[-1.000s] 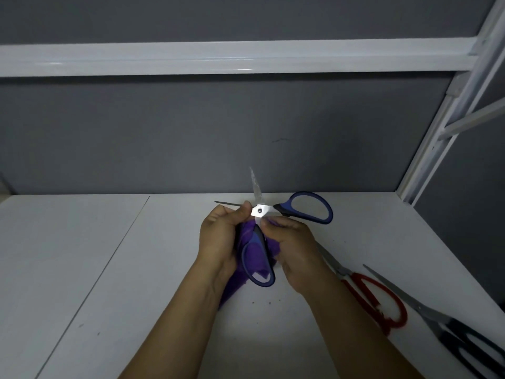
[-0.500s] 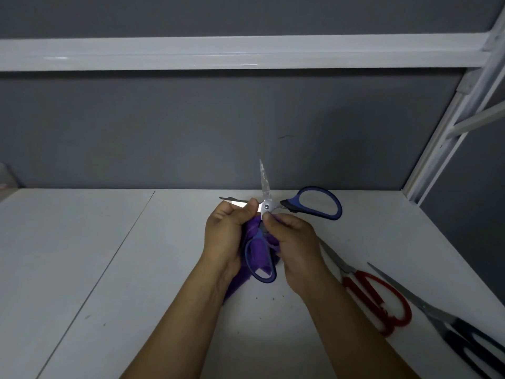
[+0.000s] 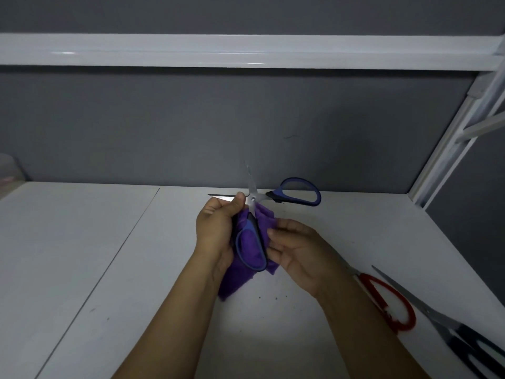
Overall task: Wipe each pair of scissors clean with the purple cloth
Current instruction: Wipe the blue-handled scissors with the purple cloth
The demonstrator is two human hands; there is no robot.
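The left hand [image 3: 216, 228] grips the wide-open blue-handled scissors [image 3: 253, 199] near the pivot, with the purple cloth [image 3: 235, 283] bunched in its palm. The right hand [image 3: 297, 250], fingers relaxed, touches the cloth's edge. Red-handled scissors [image 3: 411, 314] and black-handled scissors [image 3: 448, 324] lie on the white table [image 3: 82, 269] to the right.

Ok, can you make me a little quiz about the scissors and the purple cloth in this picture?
1. True or false: the blades of the blue scissors are spread apart.
2. Which hand holds the blue scissors against the purple cloth? A) the left one B) the right one C) neither
3. How many other pairs of scissors lie on the white table?

Key
1. True.
2. A, the left hand.
3. Two: the red scissors and the black scissors, both off to the right.
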